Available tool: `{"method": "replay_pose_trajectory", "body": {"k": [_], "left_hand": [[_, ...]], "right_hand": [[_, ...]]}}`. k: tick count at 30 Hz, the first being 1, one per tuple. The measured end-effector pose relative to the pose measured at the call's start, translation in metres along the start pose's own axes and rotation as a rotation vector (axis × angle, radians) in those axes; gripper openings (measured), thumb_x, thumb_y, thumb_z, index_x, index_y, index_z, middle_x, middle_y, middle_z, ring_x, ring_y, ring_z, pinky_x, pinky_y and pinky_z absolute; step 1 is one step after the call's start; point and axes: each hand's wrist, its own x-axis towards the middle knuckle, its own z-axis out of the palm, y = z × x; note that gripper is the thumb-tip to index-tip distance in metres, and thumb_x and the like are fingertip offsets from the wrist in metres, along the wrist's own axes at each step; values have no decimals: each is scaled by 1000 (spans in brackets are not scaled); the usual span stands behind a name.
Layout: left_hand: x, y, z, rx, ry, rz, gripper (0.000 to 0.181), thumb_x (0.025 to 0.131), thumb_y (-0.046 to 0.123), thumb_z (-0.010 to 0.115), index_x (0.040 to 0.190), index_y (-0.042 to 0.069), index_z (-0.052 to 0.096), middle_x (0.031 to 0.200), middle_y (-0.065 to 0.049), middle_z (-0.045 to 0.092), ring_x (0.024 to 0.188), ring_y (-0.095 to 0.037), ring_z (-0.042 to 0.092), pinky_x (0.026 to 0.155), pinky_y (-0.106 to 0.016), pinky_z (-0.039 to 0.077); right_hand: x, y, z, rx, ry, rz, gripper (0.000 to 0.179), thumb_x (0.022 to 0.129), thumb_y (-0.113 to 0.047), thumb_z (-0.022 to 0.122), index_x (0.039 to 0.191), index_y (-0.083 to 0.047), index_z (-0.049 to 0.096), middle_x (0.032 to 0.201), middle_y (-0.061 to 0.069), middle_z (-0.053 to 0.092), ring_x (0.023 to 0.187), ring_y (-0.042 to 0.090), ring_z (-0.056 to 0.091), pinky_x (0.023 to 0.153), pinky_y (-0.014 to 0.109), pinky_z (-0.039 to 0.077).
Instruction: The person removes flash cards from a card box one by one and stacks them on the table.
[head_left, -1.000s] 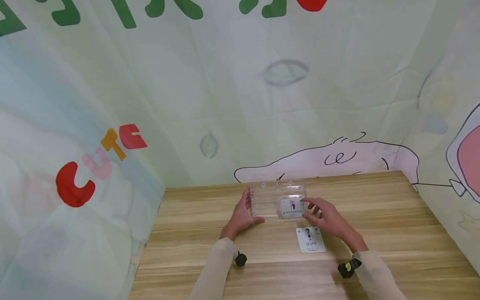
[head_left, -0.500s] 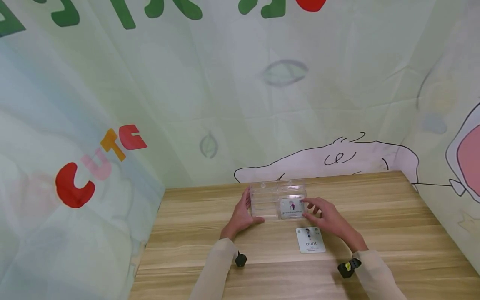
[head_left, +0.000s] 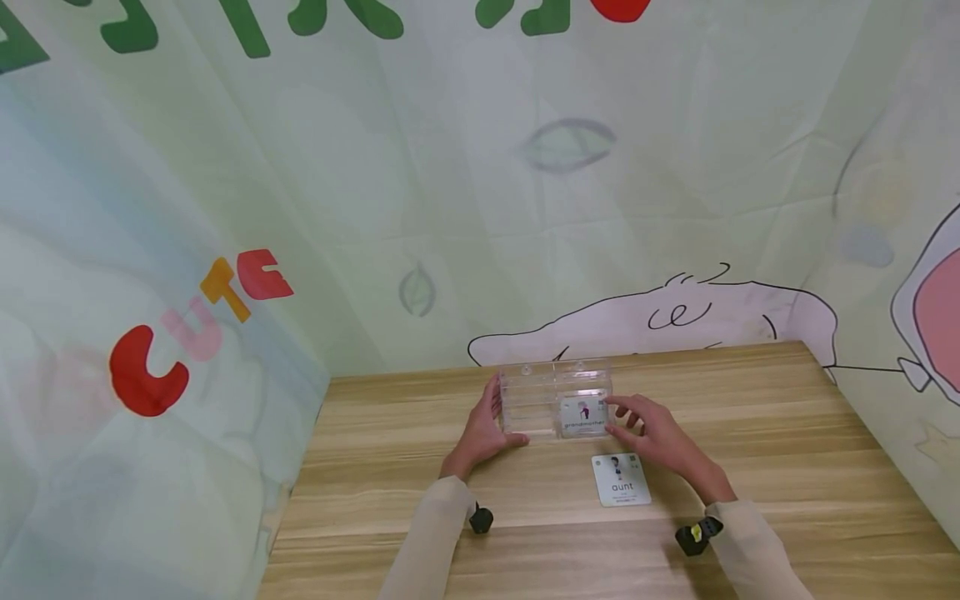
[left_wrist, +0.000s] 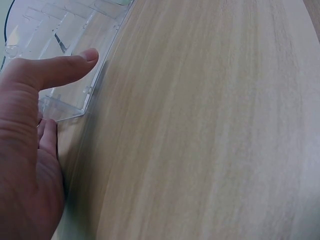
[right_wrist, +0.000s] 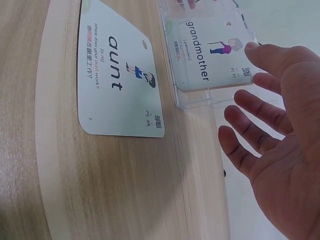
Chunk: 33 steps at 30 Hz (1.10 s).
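A clear plastic holder with stepped compartments (head_left: 528,412) stands near the table's back edge. My left hand (head_left: 482,431) grips its left side, thumb (left_wrist: 75,67) across the front and fingers along the outer side. In the right front compartment stands a white flash card reading "grandmother" (head_left: 584,416), with a figure leaning on a cane. My right hand (head_left: 651,433) pinches at this card's right edge with thumb and index finger; the other fingers (right_wrist: 240,145) are loosely bent. An "aunt" flash card (head_left: 622,481) lies flat on the table in front of the holder, below the right hand.
The wooden table (head_left: 375,517) runs back to a pale printed curtain (head_left: 450,183) with cartoon drawings and coloured letters. Black wrist cameras (head_left: 482,520) sit at both sleeves. The table's right edge slants away beyond the right arm.
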Motion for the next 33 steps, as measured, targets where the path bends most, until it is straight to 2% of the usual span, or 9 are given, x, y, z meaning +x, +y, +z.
{"method": "replay_pose_trajectory", "body": {"k": [20,26,33], "left_hand": [[0,0,0,-9,-5,-9,127,75,10,97,169,6,11,171,-21,31,158,-35,33,130,-44,32],[0,0,0,-6,-4,-8,127,74,10,97,169,5,11,171,-21,30,158,-35,33,130,-44,32],[0,-1,0,4,-5,-8,128,74,11,97,169,6,11,172,-21,29,158,-35,33,130,-43,32]], "right_hand": [[-1,-2,1,16,24,-9,41,98,-18,78,135,-6,68,116,8,72,89,13,61,70,25,57],[0,-2,3,20,19,17,39,97,-18,78,134,-8,69,124,8,73,90,14,61,72,24,57],[1,-1,4,22,17,24,38,98,-19,78,133,-7,70,123,7,74,91,14,62,71,24,57]]}}
